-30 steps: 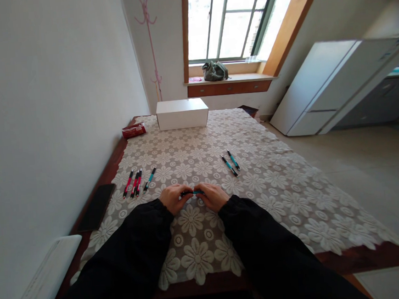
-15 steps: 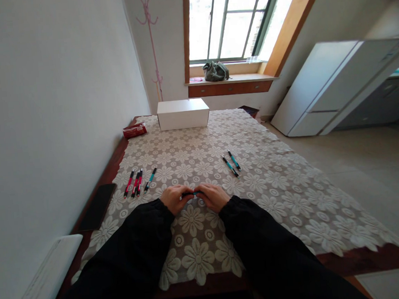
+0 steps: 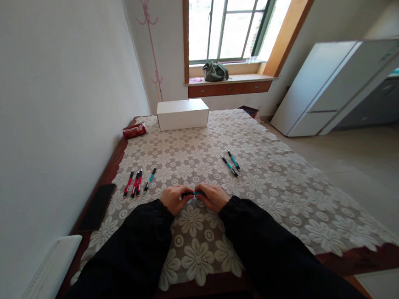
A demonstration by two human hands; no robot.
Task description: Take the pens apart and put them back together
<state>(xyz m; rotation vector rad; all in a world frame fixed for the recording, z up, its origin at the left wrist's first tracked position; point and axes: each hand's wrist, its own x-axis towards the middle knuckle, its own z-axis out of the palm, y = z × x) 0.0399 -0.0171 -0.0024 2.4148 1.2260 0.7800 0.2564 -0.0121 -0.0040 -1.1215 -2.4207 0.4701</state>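
Both hands meet over the near middle of the cloth, pinching a black and teal pen held roughly level. My left hand is closed on its black end. Closed on the teal part is my right hand. Between the fingertips a small pale spot shows, and I cannot tell whether the pen's two parts are joined there. Left of my hands lie red and black pens side by side, with one teal and black pen beside them. Two teal and black pens rest ahead of my right hand.
A floral lace cloth covers the table. At its far end stands a white box, with a red packet to the left. Along the left edge are a dark phone-like slab and a white flat object.
My right hand has shifted very slightly to the right, and a pale spot now shows between the pen's black and teal parts. The pens on the cloth lie as before.
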